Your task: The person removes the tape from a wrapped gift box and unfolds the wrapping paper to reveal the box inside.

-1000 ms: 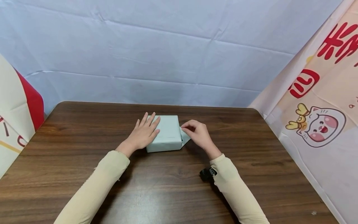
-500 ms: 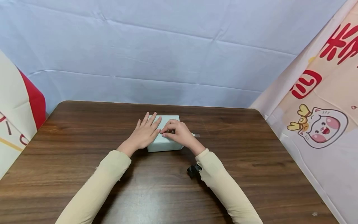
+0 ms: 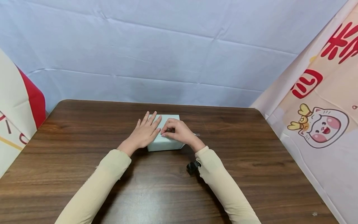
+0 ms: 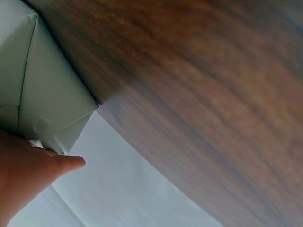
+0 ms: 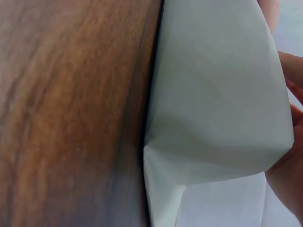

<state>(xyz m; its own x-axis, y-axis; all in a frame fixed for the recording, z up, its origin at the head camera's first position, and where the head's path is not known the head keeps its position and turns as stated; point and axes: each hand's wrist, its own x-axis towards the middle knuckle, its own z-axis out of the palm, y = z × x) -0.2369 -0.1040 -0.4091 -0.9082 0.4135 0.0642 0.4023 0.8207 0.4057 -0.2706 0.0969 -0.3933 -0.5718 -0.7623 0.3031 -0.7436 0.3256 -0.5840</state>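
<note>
A box wrapped in pale green paper (image 3: 165, 145) lies on the wooden table. My left hand (image 3: 142, 133) rests flat on the left part of its top, fingers spread. My right hand (image 3: 180, 132) is over the right part of the top, thumb and curled forefinger close together at the paper; I cannot tell whether they pinch anything. In the left wrist view, folded paper flaps (image 4: 52, 90) cover one end of the box, beside my left hand (image 4: 33, 172). The right wrist view shows a loose paper flap (image 5: 163, 189) sticking out at a lower corner.
A small clear strip (image 3: 197, 134) sticks out past the box's right side. The brown table (image 3: 151, 193) extends around the box. A black wrist camera (image 3: 193, 168) hangs at my right sleeve. Behind the table hangs a pale cloth (image 3: 156, 56), with a printed banner (image 3: 321, 124) at right.
My right hand has moved left from the paper flap at the box's right side onto the top, and has stayed there over the last half second. My left hand holds its place.
</note>
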